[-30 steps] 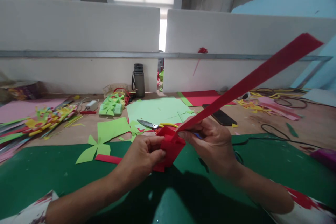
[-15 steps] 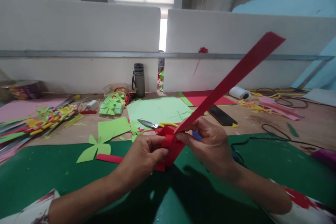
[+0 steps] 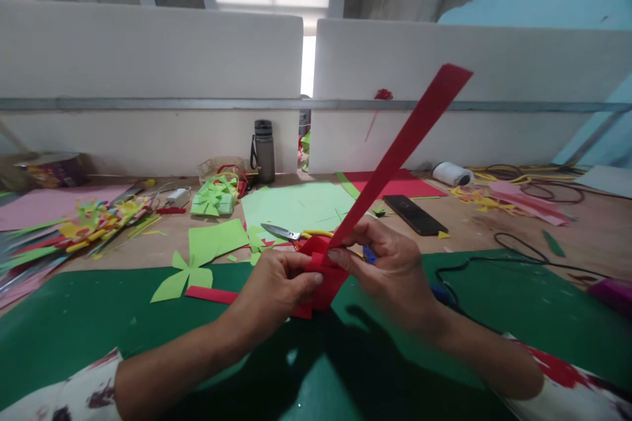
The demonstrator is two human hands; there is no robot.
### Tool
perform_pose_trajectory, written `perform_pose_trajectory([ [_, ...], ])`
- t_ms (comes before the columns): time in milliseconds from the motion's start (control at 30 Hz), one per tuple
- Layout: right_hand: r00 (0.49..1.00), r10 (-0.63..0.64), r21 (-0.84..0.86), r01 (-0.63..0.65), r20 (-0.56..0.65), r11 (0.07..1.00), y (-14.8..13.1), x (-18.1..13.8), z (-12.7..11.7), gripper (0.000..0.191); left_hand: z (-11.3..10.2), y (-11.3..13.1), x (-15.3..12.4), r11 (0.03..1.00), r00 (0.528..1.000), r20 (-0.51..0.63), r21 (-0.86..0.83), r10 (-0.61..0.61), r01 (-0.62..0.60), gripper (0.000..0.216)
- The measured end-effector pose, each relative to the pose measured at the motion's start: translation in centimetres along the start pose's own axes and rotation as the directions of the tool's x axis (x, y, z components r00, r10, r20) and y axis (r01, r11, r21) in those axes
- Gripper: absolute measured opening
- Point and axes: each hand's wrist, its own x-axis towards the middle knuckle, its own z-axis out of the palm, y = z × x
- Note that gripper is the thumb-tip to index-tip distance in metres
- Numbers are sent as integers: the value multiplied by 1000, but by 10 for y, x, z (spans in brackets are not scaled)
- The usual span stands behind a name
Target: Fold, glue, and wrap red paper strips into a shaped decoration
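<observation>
Both hands grip a folded piece of red paper (image 3: 328, 286) above the green mat (image 3: 89, 329). My left hand (image 3: 276, 286) pinches its left side between thumb and fingers. A long red paper strip (image 3: 399, 151) rises from the piece, slanting up to the right, and my right hand (image 3: 382, 263) pinches the strip near its base. Another red strip end (image 3: 212, 294) sticks out to the left beyond my left hand; whether it joins the held piece is hidden. Just behind the hands lie scissors (image 3: 281, 231) with yellow handles, partly covered by the red paper.
A green paper leaf shape (image 3: 185, 276) and green sheets (image 3: 217, 241) lie left of the hands. Behind are a pale green sheet (image 3: 301, 207), a dark bottle (image 3: 263, 151) and a phone (image 3: 415, 215). A black cable (image 3: 494, 260) crosses the mat at right.
The long red strip has swung left and stands steeper, its top end lower in height only slightly. Both hands keep their pinch on the red paper.
</observation>
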Motion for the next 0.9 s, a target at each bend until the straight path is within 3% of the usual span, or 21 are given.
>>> perform_pose_trajectory([
  [533, 992, 124, 73, -126, 26, 989, -4, 2, 0, 11, 1, 1, 1, 1000, 1000, -18, 6, -11, 12, 11],
  [900, 993, 107, 65, -110, 46, 992, -3, 2, 0, 15, 0, -1, 1, 1000, 1000, -3, -21, 0, 0, 12],
])
